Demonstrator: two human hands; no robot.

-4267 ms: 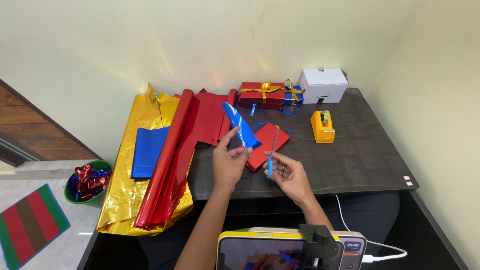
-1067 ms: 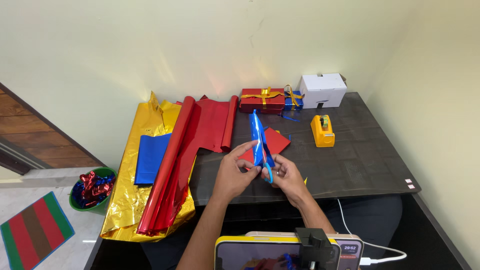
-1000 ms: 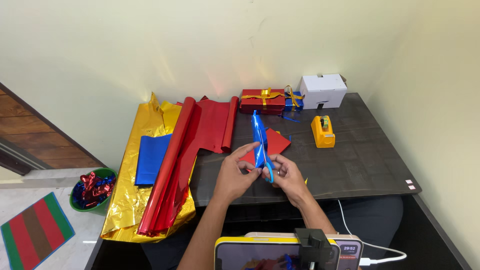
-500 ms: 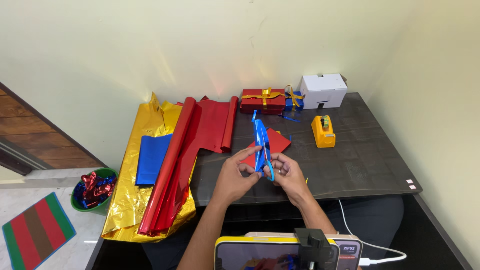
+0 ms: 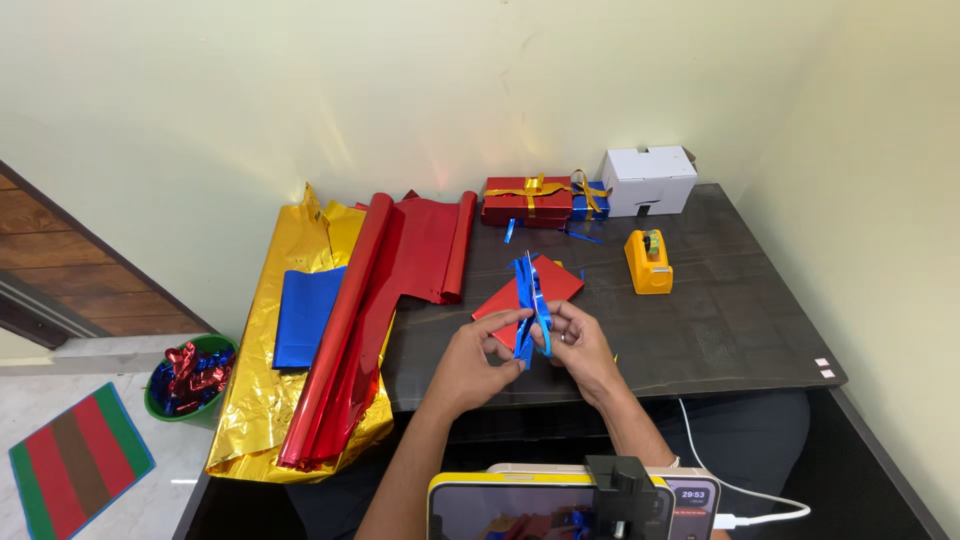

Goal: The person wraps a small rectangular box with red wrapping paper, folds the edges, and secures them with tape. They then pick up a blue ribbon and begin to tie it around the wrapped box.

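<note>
My left hand point(image 5: 470, 358) pinches the lower end of a shiny blue foil strip point(image 5: 523, 298) that stands nearly upright above the table's front middle. My right hand point(image 5: 583, 345) holds blue-handled scissors point(image 5: 543, 325), whose blades run up along the strip. Both hands meet over the dark table point(image 5: 700, 320), just in front of a flat red wrapped packet point(image 5: 527, 294).
Rolls and sheets of red foil point(image 5: 370, 300), gold foil point(image 5: 265, 370) and a blue sheet point(image 5: 305, 315) lie at the left. A red gift box with gold ribbon point(image 5: 527, 200), a white box point(image 5: 648, 178) and a yellow tape dispenser point(image 5: 647, 262) stand further back. A green bin point(image 5: 185, 375) sits on the floor.
The blue strip was turned from a slanted hold to upright, and the scissors were brought onto it. Over the last second the scissors moved up along the strip, which now looks shorter and split.
</note>
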